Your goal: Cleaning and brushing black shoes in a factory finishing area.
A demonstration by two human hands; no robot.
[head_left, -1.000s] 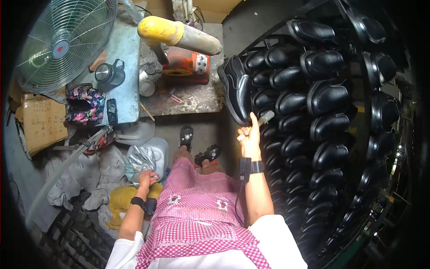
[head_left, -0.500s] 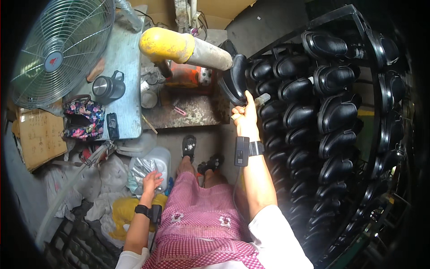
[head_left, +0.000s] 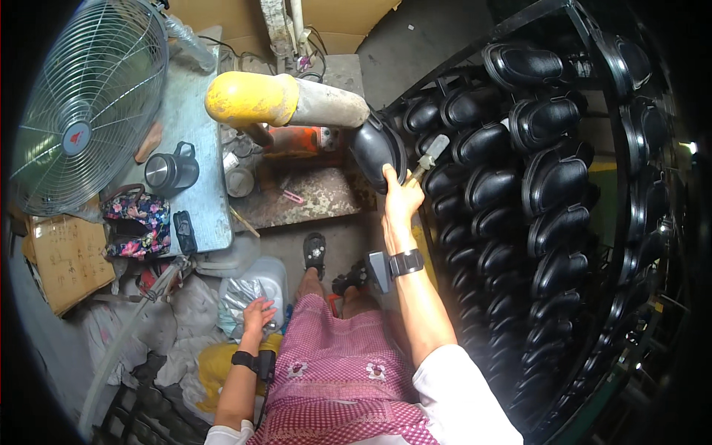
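A black leather shoe (head_left: 377, 154) sits at the end of a metal post (head_left: 326, 104) with a yellow elbow. My right hand (head_left: 403, 196) is closed on its lower end, thumb pressed on the upper. From the same hand a small tool (head_left: 427, 158) sticks out, tan with a pale, flat end like a brush; how the fingers hold it is partly hidden. Low on the left, my left hand (head_left: 256, 314) hangs with loosely stretched fingers and nothing in it, above a silvery plastic bag (head_left: 243, 295) and a pale plastic container (head_left: 276, 276).
On my right stands a tall metal rack (head_left: 512, 22) with many rows of black shoes. A workbench (head_left: 319, 196) lies ahead. At the left, a pale table (head_left: 204, 167) bears a dark mug (head_left: 172, 169) and a floral bag (head_left: 139, 222), beside a large fan (head_left: 89, 111).
The shoe has turned on the post, showing more of its upper. My right thumb now presses on it, and the small tool points more upward. My left hand stays low, barely changed.
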